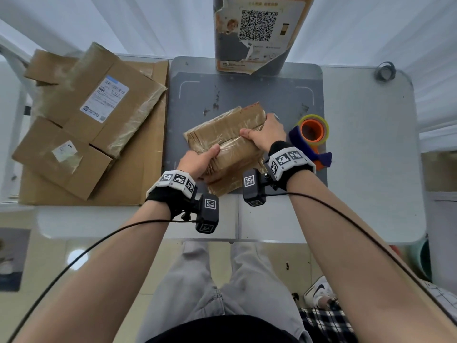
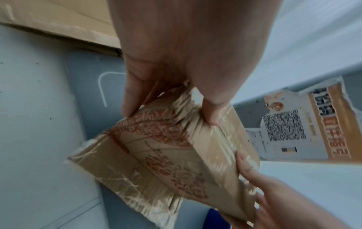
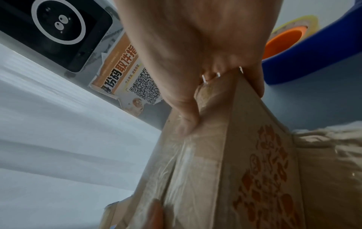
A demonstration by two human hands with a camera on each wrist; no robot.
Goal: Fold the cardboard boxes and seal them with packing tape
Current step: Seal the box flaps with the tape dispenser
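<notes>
The cardboard box (image 1: pixel 227 142) sits tilted over the grey mat (image 1: pixel 193 95) at the centre of the counter (image 1: pixel 371 169), held by both hands. Its faces are wrapped in wrinkled clear tape, and the left wrist view shows a red printed pattern on one side.

Left hand (image 1: pixel 197 162): the grip is clamped on the near left corner of the box. The thumb lies across the top face; the fingers (image 2: pixel 131 99) curl around the lower side.

Right hand (image 1: pixel 268 133): the grip is clamped on the far right end of the box. The thumb presses the top face along the taped seam; the fingers (image 3: pixel 256 83) wrap over the end edge.

The tape dispenser (image 1: pixel 314 137), with an orange core, a yellow-tinted roll and a blue frame, rests on the mat just beside the right hand, apart from the box.

A stack of flattened cartons (image 1: pixel 81 120), some carrying shipping labels, lies on the left part of the counter, well apart from the held box. An upright unit with a torn QR-code poster (image 1: pixel 257 33) stands at the far edge of the mat. A small dark tape ring (image 1: pixel 384 71) lies at the far right corner of the counter.
</notes>
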